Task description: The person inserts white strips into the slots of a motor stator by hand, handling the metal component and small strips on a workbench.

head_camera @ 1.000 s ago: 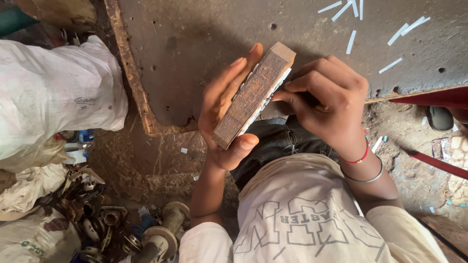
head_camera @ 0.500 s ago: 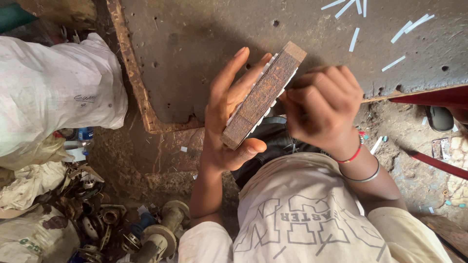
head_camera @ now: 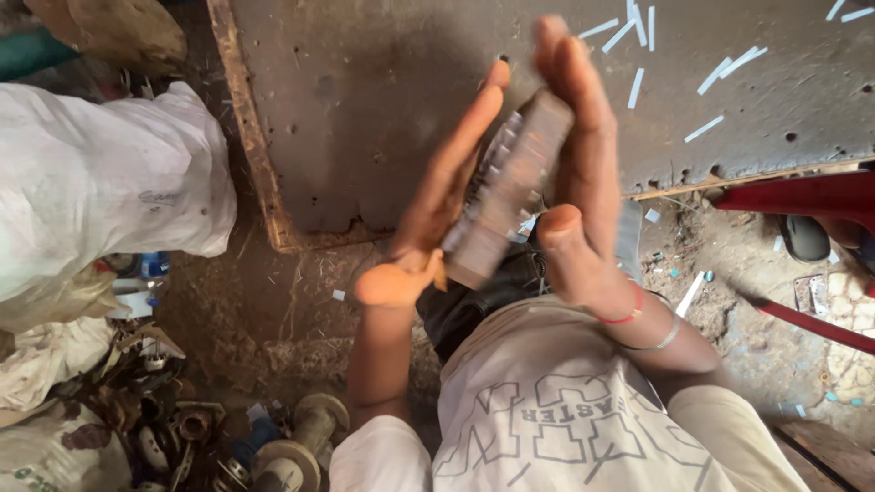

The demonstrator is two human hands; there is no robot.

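Observation:
A long rectangular grey-brown block (head_camera: 507,187), ridged along one side, stands tilted in front of my chest, blurred by motion. My left hand (head_camera: 436,205) lies flat against its left face, fingers straight and pointing up, thumb curled under the lower end. On the right face rests my right hand (head_camera: 581,173), also flat with fingers stretched upward; it wears a red string and a metal bangle at the wrist. The block is pressed between the two palms.
A grey slab (head_camera: 365,100) with a rusty edge and scattered white strips (head_camera: 729,66) lies ahead. At the left are a white sack (head_camera: 100,182) and a heap of rusty metal parts (head_camera: 182,428). A red bar (head_camera: 802,196) and a sandal (head_camera: 807,239) are at the right.
My right hand has gone from curled fingers working at the block's edge to a flat palm against its side. The block has risen slightly and stands steeper.

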